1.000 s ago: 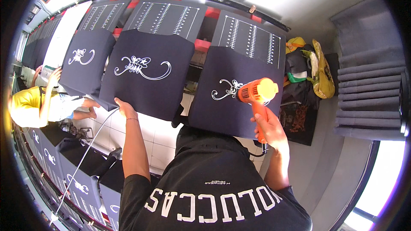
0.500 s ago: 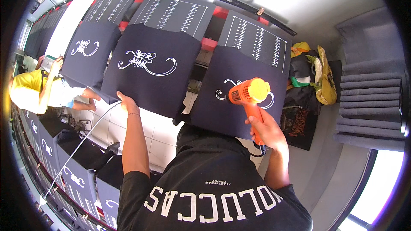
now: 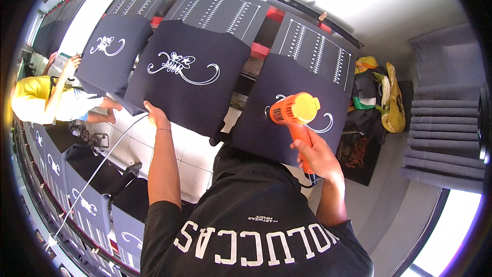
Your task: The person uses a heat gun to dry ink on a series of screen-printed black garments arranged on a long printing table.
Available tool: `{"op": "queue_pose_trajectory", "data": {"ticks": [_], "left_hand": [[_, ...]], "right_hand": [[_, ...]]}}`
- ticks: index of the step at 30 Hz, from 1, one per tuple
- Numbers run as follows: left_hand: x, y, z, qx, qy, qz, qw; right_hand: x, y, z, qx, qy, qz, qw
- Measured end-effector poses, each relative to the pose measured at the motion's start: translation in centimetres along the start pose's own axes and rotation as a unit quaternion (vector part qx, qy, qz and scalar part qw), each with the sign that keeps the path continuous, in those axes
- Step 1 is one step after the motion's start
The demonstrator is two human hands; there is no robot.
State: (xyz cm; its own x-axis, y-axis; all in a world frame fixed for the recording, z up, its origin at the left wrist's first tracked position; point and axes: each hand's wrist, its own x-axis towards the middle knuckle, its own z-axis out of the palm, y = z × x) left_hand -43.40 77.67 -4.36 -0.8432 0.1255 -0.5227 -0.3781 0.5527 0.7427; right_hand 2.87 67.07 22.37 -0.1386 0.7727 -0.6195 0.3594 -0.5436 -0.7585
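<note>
Yellow-shirted, another person [image 3: 36,100] leans over a dark printed shirt [image 3: 110,59] at far left. Next, the left hand [image 3: 155,115] rests its fingers on the lower edge of the middle shirt [image 3: 189,79], which lies on its pallet; whether its grip pinches the cloth I cannot tell. The right hand [image 3: 316,156] has its grip wrapped tight round the handle of an orange heat gun [image 3: 293,113], held over the right shirt [image 3: 292,102]. Grey folded cloth [image 3: 443,133] is stacked far right.

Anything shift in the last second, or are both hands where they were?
Little changed. The right hand keeps its grip on the orange heat gun, still aimed at the white print on the right-hand dark shirt. The left hand stays on the middle shirt's lower edge.
</note>
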Motion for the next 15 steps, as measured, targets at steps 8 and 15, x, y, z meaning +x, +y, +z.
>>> {"op": "queue_pose_trajectory", "data": {"ticks": [8,15], "left_hand": [[-0.8,0.6,-0.3,-0.006,-0.012,-0.005,1.0],[-0.5,0.4,-0.4,-0.011,-0.011,-0.002,1.0]], "right_hand": [[1.7,-0.5,0.1,0.0,0.008,-0.008,1.0],[2.1,-1.1,0.2,0.033,0.024,-0.024,0.999]]}}
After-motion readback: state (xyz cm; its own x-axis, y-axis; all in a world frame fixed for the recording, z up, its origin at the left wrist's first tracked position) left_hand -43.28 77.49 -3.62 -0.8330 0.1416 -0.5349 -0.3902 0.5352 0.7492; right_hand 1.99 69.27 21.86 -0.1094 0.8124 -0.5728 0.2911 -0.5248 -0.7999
